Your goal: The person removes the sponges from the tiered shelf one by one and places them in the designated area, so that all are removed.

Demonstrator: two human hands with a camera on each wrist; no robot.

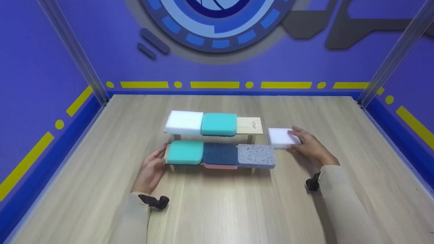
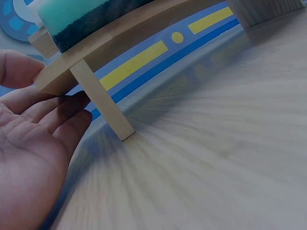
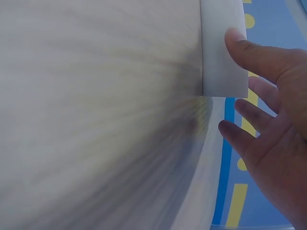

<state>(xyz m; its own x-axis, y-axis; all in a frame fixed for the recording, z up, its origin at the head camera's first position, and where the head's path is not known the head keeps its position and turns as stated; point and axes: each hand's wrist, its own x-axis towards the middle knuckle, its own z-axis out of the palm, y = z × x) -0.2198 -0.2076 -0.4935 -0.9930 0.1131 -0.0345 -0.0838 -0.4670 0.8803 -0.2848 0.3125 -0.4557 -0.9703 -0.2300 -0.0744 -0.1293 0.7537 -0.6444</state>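
My left hand (image 1: 151, 169) pinches the left end of the front wooden shelf (image 2: 55, 76), thumb above and fingers underneath. On that shelf sit a teal sponge (image 1: 185, 152), a navy sponge with a pink underside (image 1: 220, 154) and a grey speckled block (image 1: 256, 156), side by side. Behind it, the rear wooden shelf (image 1: 250, 125) carries a white sponge (image 1: 184, 122) and another teal sponge (image 1: 219, 124); its right end is bare wood. Right of the shelves, my right hand (image 1: 310, 147) holds a second white sponge (image 1: 280, 138) by its right end, between thumb and fingers, low at the tabletop.
Both shelves stand on short wooden legs (image 2: 103, 100) on the light wood table (image 1: 217, 210). Blue-purple panels (image 1: 217, 73) with yellow marks enclose the back and sides. Metal posts (image 1: 78, 51) rise at the back corners.
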